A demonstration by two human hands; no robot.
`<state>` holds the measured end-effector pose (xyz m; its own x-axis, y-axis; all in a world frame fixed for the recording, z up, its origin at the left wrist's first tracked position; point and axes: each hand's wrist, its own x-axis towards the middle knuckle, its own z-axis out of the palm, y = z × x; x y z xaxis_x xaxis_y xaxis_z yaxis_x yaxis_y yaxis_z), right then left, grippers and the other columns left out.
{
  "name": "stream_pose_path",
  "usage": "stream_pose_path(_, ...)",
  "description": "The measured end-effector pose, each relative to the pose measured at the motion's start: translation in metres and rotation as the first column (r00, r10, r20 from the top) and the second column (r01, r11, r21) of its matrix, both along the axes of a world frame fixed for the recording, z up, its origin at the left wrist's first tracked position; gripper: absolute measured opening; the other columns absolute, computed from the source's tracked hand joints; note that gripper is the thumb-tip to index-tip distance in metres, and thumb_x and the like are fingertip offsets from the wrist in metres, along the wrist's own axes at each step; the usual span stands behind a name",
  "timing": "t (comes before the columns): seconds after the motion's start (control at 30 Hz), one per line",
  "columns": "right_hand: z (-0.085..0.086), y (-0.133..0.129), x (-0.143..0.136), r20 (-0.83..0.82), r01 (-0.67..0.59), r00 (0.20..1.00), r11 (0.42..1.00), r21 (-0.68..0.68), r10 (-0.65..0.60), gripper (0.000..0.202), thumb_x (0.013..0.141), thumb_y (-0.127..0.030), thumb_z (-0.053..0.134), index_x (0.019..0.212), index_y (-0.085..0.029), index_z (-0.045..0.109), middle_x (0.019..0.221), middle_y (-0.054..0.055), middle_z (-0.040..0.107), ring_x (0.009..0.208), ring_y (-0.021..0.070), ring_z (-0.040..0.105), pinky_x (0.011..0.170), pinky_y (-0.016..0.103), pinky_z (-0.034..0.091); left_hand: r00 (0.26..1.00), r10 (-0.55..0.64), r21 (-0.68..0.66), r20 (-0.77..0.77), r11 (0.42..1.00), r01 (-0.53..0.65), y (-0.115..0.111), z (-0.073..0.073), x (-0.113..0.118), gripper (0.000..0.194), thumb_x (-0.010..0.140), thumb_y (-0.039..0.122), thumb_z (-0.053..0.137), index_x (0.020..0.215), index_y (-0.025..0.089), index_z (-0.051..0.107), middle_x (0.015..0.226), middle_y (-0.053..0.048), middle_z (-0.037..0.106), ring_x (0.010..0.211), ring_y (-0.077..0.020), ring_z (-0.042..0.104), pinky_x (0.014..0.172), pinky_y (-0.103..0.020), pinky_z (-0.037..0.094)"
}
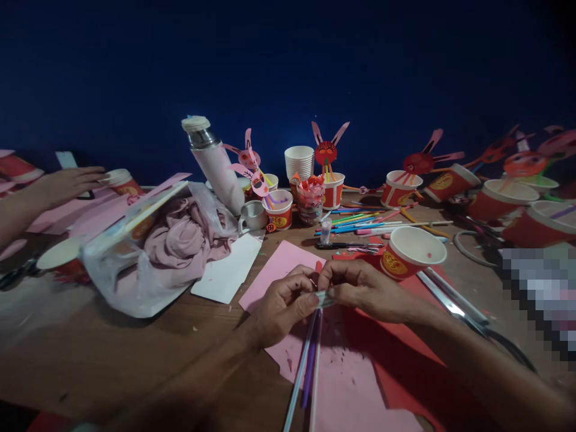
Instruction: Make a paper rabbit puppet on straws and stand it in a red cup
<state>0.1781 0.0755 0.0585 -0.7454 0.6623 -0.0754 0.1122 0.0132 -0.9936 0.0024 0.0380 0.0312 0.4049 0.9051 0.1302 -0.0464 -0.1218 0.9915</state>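
Fingers of the left hand [282, 307] and right hand [371, 293] pinch a strip [324, 300] above straws [310, 363]; uneven finger pressure could skew it.

Dim overall | dark blue wall [270, 72] | shadow on red paper [396, 354] | glint on scissors [450, 300] | near forearms blurred | edges stretched
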Motion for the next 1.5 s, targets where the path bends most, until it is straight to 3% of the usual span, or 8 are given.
stream_pose_path(0.3,0.009,0.005,0.003,-0.068,-0.037,0.997,0.998,-0.058,0.034,0.007,0.074,-0.021,0.054,0.078,-0.015,0.055,0.067,-0.005,0.048,0.056,0.0063,0.039,0.053,0.02,0.031,0.988,0.0,-0.143,0.155,0.99,0.022,-0.001,-0.003,0.0,0.027,0.077,0.039,0.055,0.069,0.014,0.051,0.092,-0.005,0.044,0.062,-0.0075,0.045,0.047,-0.018,0.038)
stream_pose_path(0.47,0.009,0.003,0.001,-0.093,-0.044,0.995,0.998,-0.055,0.039,0.011,0.074,-0.024,0.057,0.081,-0.016,0.053,0.075,-0.002,0.055,0.066,0.0091,0.047,0.06,0.022,0.036,0.971,-0.015,-0.194,0.237,0.979,0.063,0.001,-0.008,-0.003,0.02,0.079,0.034,0.054,0.076,0.014,0.052,0.099,-0.005,0.042,0.059,-0.0058,0.048,0.049,-0.02,0.041)
stream_pose_path(0.73,0.006,-0.001,-0.001,-0.038,-0.015,0.999,0.999,-0.033,0.014,0.01,0.072,-0.021,0.055,0.079,-0.017,0.048,0.069,-0.004,0.046,0.06,0.0079,0.04,0.055,0.021,0.032,0.99,-0.034,-0.101,0.138,0.994,0.048,0.003,-0.007,-0.005,0.021,0.079,0.035,0.053,0.075,0.015,0.053,0.091,-0.005,0.045,0.085,-0.0165,0.045,0.073,-0.028,0.039)
stream_pose_path(0.97,0.003,-0.004,-0.002,-0.069,-0.066,0.996,0.997,-0.05,0.063,0.008,0.075,-0.019,0.055,0.079,-0.016,0.049,0.07,-0.004,0.047,0.06,0.0068,0.04,0.053,0.019,0.032,0.997,-0.014,-0.097,0.076,0.995,0.022,0.001,-0.001,-0.001,0.032,0.069,0.043,0.062,0.067,0.015,0.046,0.086,-0.003,0.043,0.075,-0.0136,0.043,0.061,-0.024,0.038)
stream_pose_path(1.2,0.007,-0.003,-0.002,-0.102,-0.078,0.992,0.996,-0.04,0.073,0.009,0.077,-0.024,0.055,0.077,-0.016,0.05,0.072,-0.003,0.051,0.062,0.0074,0.044,0.055,0.02,0.033,0.993,-0.029,-0.12,0.118,0.992,0.043,0.0,0.0,-0.002,0.028,0.072,0.04,0.06,0.069,0.015,0.049,0.09,-0.005,0.044,0.075,-0.014,0.046,0.06,-0.025,0.039)
stream_pose_path(1.5,0.007,-0.002,-0.001,-0.096,-0.069,0.993,0.996,-0.064,0.062,0.011,0.075,-0.024,0.054,0.078,-0.016,0.049,0.07,-0.004,0.046,0.06,0.0073,0.038,0.054,0.02,0.031,0.992,-0.027,-0.09,0.124,0.995,0.039,0.003,-0.005,-0.004,0.026,0.074,0.038,0.058,0.069,0.015,0.048,0.091,-0.005,0.046,0.083,-0.0168,0.046,0.07,-0.028,0.038)
